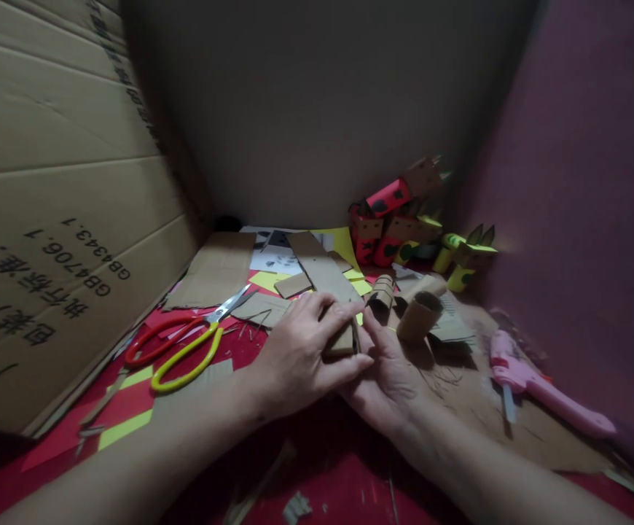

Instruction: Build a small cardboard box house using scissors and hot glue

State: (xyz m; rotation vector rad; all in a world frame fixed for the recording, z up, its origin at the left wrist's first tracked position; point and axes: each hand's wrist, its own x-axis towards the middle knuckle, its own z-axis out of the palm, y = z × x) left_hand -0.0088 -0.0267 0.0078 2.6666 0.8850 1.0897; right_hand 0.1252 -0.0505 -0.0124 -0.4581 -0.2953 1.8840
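Note:
My left hand (306,350) lies over a small piece of cardboard (341,341), its fingers curled across the top and thumb along the near side. From underneath and the right, my right hand (385,372) holds the same piece, its fingers mostly hidden below. Scissors (186,346) with one red and one yellow handle lie half spread to the left of my hands. Just beyond my right hand are a cardboard tube (420,317) and another tube (382,294) with slits cut in it. A long cardboard strip (320,264) extends away behind my fingers.
A large cardboard box (76,182) walls off the left side. At the right a pink glue gun (546,390) rests on a cardboard sheet (546,441). Red and yellow-green paper-covered tube figures (390,230) are stacked at the back right. Paper scraps litter the red surface.

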